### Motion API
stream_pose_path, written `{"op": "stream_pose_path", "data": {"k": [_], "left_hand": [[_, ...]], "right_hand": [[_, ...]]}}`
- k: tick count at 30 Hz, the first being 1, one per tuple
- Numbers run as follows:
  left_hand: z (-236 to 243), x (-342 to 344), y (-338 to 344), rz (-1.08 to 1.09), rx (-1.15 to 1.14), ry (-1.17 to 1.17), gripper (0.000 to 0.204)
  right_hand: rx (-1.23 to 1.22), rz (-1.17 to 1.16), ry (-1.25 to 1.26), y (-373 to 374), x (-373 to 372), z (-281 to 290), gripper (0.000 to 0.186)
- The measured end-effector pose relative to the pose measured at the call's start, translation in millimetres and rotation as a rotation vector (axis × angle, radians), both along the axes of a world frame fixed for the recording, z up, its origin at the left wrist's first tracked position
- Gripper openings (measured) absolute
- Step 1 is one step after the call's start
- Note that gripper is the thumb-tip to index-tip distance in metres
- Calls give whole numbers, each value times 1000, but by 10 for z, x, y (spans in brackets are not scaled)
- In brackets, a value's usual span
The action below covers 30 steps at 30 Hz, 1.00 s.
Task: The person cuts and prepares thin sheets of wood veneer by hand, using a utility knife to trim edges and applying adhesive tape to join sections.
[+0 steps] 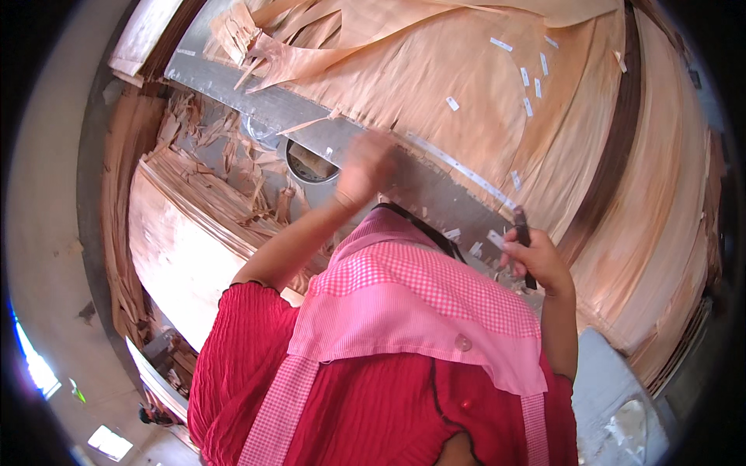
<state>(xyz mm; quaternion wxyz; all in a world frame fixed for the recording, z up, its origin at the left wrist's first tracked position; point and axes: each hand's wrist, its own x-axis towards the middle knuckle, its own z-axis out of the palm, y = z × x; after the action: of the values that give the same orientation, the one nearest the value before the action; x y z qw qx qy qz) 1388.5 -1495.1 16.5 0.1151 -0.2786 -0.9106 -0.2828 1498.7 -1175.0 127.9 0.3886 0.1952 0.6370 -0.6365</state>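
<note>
My left hand (369, 165), smeared by motion, is over the grey metal edge strip (435, 190) of the worktable; its fingers cannot be made out. My right hand (540, 260) is closed around a slim dark knife-like tool (521, 225), held upright past the fingers. By its fingertips is a short piece of white tape (496, 238). Between my hands, a long white dotted tape strip (462, 169) runs along the near edge of a thin tan wood veneer sheet (443, 78). Short white tape pieces (525, 77) are stuck on the veneer.
Torn veneer scraps (233, 35) lie at the far left of the table. A round metal-rimmed opening (311, 161) is beside my left wrist. Stacked veneer (194, 202) stands at the left, and more veneer sheets (660, 179) at the right. A pale blue surface (614, 388) is at the lower right.
</note>
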Motion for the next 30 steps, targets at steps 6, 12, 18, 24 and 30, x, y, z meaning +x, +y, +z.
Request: {"op": "stream_pose_path", "data": {"k": [6, 12, 18, 24, 30], "left_hand": [[-66, -471, -808, 406, -84, 53, 27], [-207, -791, -1030, 110, -224, 19, 17], [68, -1177, -1091, -442, -661, -92, 12], [-23, -618, -2151, -910, -1082, -678, 13], [328, -899, -2051, -623, -590, -458, 7]], "right_hand": [[140, -46, 70, -754, 67, -226, 13], [344, -365, 96, -1212, 80, -660, 12], [684, -499, 103, -1384, -196, -1120, 12], [648, -597, 66, -1430, -187, -1187, 13], [791, -545, 4, -1472, -304, -1211, 12]]}}
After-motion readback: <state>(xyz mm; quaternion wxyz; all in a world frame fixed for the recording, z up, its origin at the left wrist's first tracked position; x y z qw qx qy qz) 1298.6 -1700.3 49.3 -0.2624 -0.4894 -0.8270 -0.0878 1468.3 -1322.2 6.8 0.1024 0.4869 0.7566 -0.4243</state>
